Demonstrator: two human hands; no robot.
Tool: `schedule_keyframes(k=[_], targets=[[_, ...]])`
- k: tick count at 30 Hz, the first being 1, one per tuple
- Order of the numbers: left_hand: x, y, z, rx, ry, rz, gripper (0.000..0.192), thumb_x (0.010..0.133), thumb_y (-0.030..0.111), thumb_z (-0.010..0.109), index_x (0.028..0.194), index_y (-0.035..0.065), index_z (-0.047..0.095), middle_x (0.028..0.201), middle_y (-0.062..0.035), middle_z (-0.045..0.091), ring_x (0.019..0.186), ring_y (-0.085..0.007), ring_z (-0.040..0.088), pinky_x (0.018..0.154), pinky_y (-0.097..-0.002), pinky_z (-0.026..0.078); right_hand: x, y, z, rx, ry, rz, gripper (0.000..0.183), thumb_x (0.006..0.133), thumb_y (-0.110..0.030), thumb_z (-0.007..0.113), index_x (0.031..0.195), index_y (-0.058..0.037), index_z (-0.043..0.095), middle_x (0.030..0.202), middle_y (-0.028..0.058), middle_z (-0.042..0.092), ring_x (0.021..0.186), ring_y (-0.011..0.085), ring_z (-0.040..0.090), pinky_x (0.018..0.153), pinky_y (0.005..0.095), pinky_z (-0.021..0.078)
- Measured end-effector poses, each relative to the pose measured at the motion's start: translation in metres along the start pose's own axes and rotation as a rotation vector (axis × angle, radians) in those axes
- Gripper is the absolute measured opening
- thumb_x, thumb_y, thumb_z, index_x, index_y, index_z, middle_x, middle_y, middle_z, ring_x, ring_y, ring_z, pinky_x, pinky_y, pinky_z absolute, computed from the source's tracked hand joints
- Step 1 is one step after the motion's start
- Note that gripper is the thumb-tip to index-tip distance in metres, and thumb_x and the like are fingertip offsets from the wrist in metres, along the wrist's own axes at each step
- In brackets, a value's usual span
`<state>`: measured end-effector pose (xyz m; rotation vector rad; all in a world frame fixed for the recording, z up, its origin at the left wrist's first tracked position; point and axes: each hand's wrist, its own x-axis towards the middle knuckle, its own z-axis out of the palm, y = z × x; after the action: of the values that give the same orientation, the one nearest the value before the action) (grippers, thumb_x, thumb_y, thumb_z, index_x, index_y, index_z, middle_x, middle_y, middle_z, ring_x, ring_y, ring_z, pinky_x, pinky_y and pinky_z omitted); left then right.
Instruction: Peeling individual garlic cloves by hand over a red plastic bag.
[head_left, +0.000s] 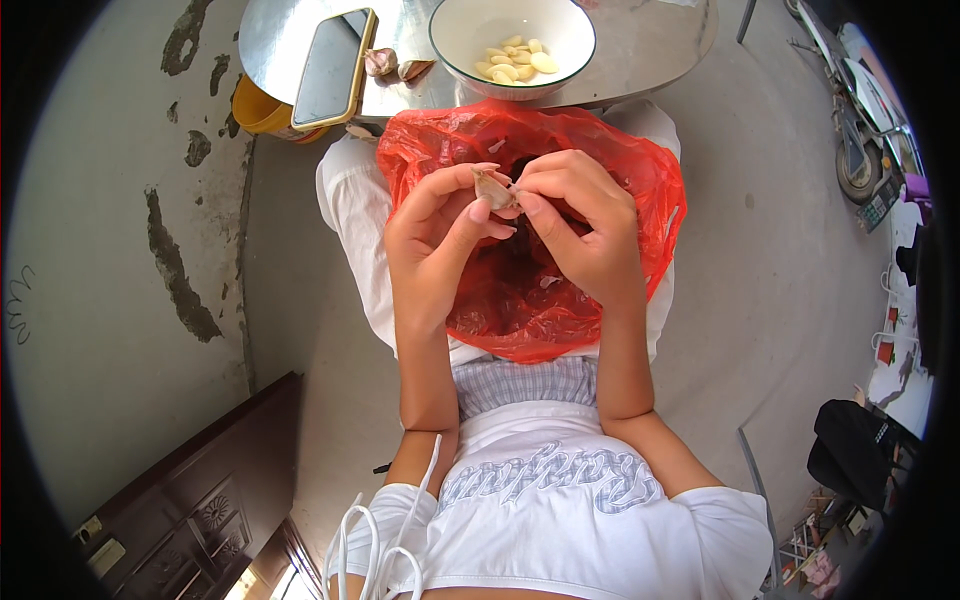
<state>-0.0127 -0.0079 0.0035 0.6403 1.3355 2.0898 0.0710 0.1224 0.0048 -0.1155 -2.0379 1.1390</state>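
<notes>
Between the thumb and fingers of my left hand (442, 232) is an unpeeled garlic clove (493, 190), its papery skin still on. My right hand (581, 217) pinches the clove's right end with thumb and forefinger. Both hands are above an open red plastic bag (525, 337) spread across my lap, with scraps of skin inside. A white bowl (469, 41) with a dark rim stands on the metal table beyond the bag and contains several peeled garlic cloves (517, 61). Left of the bowl lie a garlic piece (380, 61) and another unpeeled clove (415, 70).
A smartphone (334, 67) in a yellow case lies at the near left of the round metal table (645, 45). Under that edge stands a yellow bucket (262, 109). A dark wooden door (210, 502) is at lower left, a scooter (859, 142) at far right.
</notes>
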Motion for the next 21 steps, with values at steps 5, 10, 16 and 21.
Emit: schedule_keyframes(k=[5, 10, 16, 21], targets=[[0.0, 0.0008, -0.0006, 0.02, 0.016, -0.018, 0.026, 0.09, 0.003, 0.056, 0.114, -0.0071, 0.055, 0.105, -0.0133, 0.062, 0.089, -0.0183, 0.064, 0.073, -0.0276, 0.056, 0.0007, -0.0028, -0.0016, -0.002, 0.058, 0.02, 0.003, 0.078, 0.001, 0.063, 0.081, -0.0006, 0.061, 0.08, 0.0098, 0.062, 0.073, 0.0243, 0.059, 0.067, 0.0322, 0.0481], [-0.0003, 0.0024, -0.0007, 0.045, -0.016, -0.016, 0.028, 0.09, 0.003, 0.056, 0.115, -0.0077, 0.056, 0.107, -0.0141, 0.062, 0.09, -0.0192, 0.064, 0.074, -0.0283, 0.056, 0.0002, -0.0017, -0.0031, -0.017, 0.148, 0.038, 0.003, 0.078, 0.001, 0.063, 0.081, 0.0002, 0.061, 0.08, 0.0093, 0.062, 0.074, 0.0232, 0.06, 0.068, 0.0313, 0.0481], [-0.0006, 0.001, -0.0029, 0.058, -0.055, -0.015, 0.027, 0.09, 0.003, 0.056, 0.115, -0.0071, 0.056, 0.11, -0.0141, 0.061, 0.092, -0.0195, 0.064, 0.075, -0.029, 0.056, 0.0004, -0.0055, -0.0011, 0.018, 0.067, 0.134, 0.006, 0.079, -0.001, 0.064, 0.084, 0.0005, 0.061, 0.083, 0.0097, 0.062, 0.076, 0.0229, 0.06, 0.07, 0.0309, 0.0487], [-0.0005, 0.0033, 0.0027, 0.062, -0.006, -0.013, 0.029, 0.089, 0.0, 0.057, 0.117, -0.0065, 0.054, 0.106, -0.0128, 0.061, 0.091, -0.0179, 0.063, 0.076, -0.0276, 0.055, 0.0004, -0.0048, -0.0023, 0.026, 0.088, 0.046, 0.011, 0.079, -0.001, 0.063, 0.089, 0.0001, 0.062, 0.083, 0.0093, 0.062, 0.074, 0.0208, 0.06, 0.068, 0.0294, 0.049]])
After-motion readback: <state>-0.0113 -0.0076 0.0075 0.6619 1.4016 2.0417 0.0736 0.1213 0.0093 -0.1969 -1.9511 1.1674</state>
